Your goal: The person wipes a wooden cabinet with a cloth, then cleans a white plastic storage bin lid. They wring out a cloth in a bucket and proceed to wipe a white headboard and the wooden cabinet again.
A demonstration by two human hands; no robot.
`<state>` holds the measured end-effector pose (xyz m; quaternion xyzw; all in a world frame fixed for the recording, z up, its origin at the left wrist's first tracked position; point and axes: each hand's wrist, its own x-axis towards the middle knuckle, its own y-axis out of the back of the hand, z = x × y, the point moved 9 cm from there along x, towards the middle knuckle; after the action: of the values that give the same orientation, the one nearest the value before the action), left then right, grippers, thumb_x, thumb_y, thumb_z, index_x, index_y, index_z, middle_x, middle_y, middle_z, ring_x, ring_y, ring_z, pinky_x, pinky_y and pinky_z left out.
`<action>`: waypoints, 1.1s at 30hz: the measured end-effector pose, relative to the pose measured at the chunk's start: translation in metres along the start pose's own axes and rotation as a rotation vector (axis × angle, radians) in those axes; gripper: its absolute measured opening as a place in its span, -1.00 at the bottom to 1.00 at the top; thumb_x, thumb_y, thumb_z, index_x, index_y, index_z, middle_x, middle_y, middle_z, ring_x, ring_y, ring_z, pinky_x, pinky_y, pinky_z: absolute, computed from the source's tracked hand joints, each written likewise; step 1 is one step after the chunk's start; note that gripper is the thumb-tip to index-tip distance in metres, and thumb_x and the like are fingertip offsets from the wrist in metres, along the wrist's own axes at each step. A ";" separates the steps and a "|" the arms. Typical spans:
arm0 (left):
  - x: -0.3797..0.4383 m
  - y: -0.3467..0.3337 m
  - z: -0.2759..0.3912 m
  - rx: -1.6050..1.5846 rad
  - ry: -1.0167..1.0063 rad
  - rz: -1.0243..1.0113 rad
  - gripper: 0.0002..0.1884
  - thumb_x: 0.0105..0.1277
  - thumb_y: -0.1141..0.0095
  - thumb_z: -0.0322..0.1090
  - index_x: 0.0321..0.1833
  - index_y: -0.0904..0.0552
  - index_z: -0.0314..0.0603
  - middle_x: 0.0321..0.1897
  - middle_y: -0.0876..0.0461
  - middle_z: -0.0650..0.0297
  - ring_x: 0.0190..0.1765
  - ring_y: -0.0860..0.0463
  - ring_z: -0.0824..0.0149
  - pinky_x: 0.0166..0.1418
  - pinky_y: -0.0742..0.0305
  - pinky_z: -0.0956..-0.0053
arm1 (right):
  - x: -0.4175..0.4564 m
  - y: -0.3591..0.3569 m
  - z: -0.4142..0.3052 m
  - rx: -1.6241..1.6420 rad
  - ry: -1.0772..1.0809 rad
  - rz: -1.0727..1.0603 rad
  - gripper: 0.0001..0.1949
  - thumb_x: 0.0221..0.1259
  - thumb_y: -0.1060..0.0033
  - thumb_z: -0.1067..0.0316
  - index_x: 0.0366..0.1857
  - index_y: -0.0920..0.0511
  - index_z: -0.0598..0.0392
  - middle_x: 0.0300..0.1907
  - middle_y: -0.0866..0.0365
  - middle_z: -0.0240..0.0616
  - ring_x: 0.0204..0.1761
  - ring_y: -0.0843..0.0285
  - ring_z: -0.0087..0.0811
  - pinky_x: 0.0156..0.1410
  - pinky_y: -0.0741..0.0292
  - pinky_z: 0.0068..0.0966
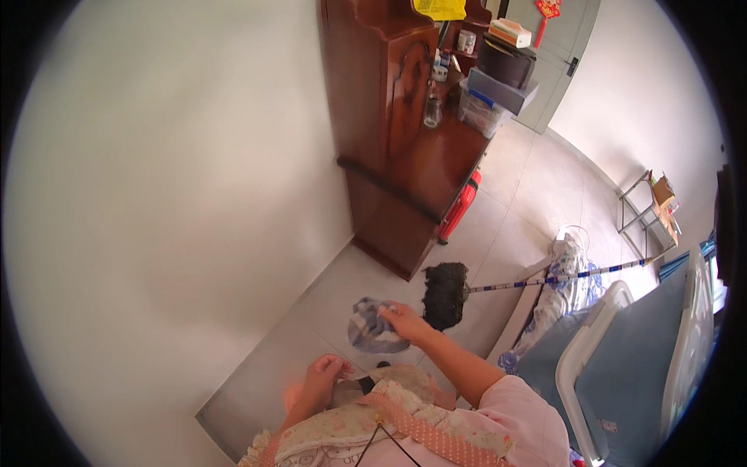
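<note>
A crumpled blue, grey and white cloth (373,330) hangs from my right hand (401,321), pinched between thumb and fingers above the tiled floor. My left hand (330,370) is held low in front of my body with its fingers loosely curled; nothing can be made out in it. Just beyond my right hand is a dark shaggy mop head (444,296), joined to a striped pole (537,281) that reaches off to the right. A floral apron with a pink dotted trim (414,417) covers my front.
Ahead stands a reddish-brown wooden cabinet (402,227) holding a clear storage bin (481,111) and boxes. A red suitcase (461,207) is beside it. A plain wall rises at left. At right are a bed with floral bedding (569,268), large lidded blue bins (630,344) and a small table (662,213).
</note>
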<state>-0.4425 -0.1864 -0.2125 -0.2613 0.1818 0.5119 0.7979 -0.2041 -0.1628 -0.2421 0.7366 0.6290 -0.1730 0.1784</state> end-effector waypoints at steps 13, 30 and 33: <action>0.158 0.077 0.111 -0.147 -0.067 0.047 -0.83 0.42 0.02 -0.32 -0.17 -0.58 -0.26 -0.30 -0.65 0.19 -0.26 -0.65 0.30 -0.16 -0.52 0.46 | -0.019 0.116 -0.541 -0.535 1.435 0.953 -0.54 0.26 -0.14 0.36 0.26 -0.40 0.12 0.08 -0.48 -0.03 0.13 -0.47 0.01 0.24 -0.39 -0.34; 0.242 0.106 0.124 -0.156 0.055 -0.045 -0.75 0.42 -0.02 -0.23 -0.08 -0.57 -0.30 -0.28 -0.64 0.20 -0.20 -0.65 0.31 -0.07 -0.52 0.46 | 0.250 0.035 -0.407 -2.499 0.832 0.462 -0.34 0.29 -0.01 -0.03 0.41 -0.24 0.10 0.52 -0.02 -0.14 0.52 0.08 -0.02 0.56 0.02 -0.12; 0.231 0.117 0.124 -0.212 0.074 0.050 -0.75 0.40 -0.04 -0.23 -0.09 -0.57 -0.30 -0.26 -0.64 0.20 -0.19 -0.66 0.31 -0.10 -0.52 0.48 | 0.288 0.031 -0.316 -2.904 0.931 0.211 -0.46 0.24 -0.03 0.11 0.29 -0.41 0.11 0.45 -0.17 -0.12 0.49 -0.03 -0.05 0.56 0.00 -0.18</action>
<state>-0.4515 0.0947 -0.2689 -0.3583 0.1626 0.5381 0.7454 -0.1209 0.2340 -0.1018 -0.0422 0.1945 0.8262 0.5271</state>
